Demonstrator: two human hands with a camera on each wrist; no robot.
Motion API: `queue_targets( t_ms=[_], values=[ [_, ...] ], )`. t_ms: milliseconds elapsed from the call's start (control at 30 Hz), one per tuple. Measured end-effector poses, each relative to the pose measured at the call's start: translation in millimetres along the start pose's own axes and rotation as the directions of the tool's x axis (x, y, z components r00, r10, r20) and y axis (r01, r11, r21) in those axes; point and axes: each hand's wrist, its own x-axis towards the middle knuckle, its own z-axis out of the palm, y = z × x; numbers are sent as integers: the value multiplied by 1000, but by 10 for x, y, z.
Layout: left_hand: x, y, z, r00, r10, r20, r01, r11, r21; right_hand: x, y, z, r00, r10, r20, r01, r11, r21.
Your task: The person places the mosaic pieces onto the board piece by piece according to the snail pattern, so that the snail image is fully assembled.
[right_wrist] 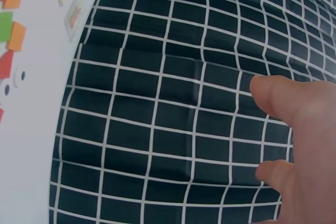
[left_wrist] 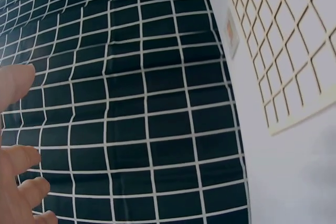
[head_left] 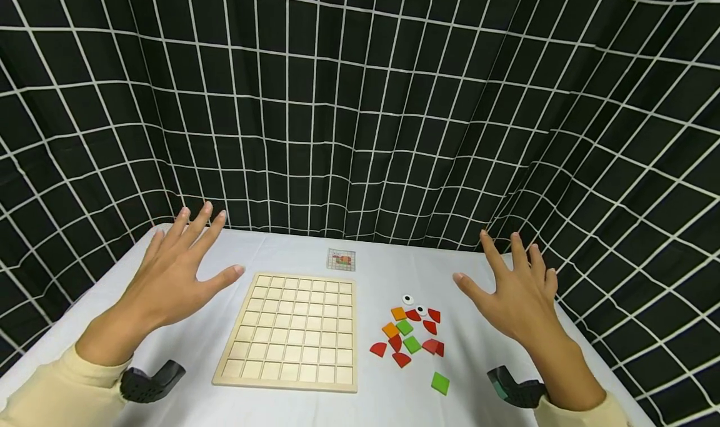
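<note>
My left hand [head_left: 177, 277] hovers with spread fingers over the left side of the table, nearest the wooden grid board [head_left: 298, 330]. The board's square cells hold no pieces. On the right, my right hand [head_left: 514, 299] is likewise spread in the air, beside a loose group of flat pieces. Among them are red quarter-circles [head_left: 402, 359], orange squares [head_left: 390, 331], green squares [head_left: 412, 344] and two white discs with black dots, like eyes [head_left: 407, 299]. One green square [head_left: 440, 383] lies apart, closer to the front. Neither hand touches anything.
A small picture card [head_left: 341, 259] with a gridded design lies behind the board. The white-covered table [head_left: 270, 252] is enclosed by a black curtain [head_left: 349, 114] with white grid lines. Black devices [head_left: 152, 382] are strapped at both wrists below the sleeves.
</note>
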Motion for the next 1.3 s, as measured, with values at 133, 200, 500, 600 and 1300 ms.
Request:
queue_targets(
  t_ms=[133,200,500,600,1300],
  values=[
    [-77,29,90,999,43,-14,-45,994,-99,-82,18,42,1000,-22,-16,23,999,27],
    [-120,29,135,998,55,-12,-57,984,-168,-129,34,72,999,-33,-26,34,998,45],
    [-296,-19,339,997,75,14,-64,925,-376,-300,101,264,997,-56,-55,61,994,96],
    [-351,-33,404,997,66,30,-49,912,-407,-340,106,327,997,-56,-55,62,991,116],
    [-661,-288,911,985,11,171,81,850,-520,-529,176,793,1000,-4,14,0,961,278]
  ],
)
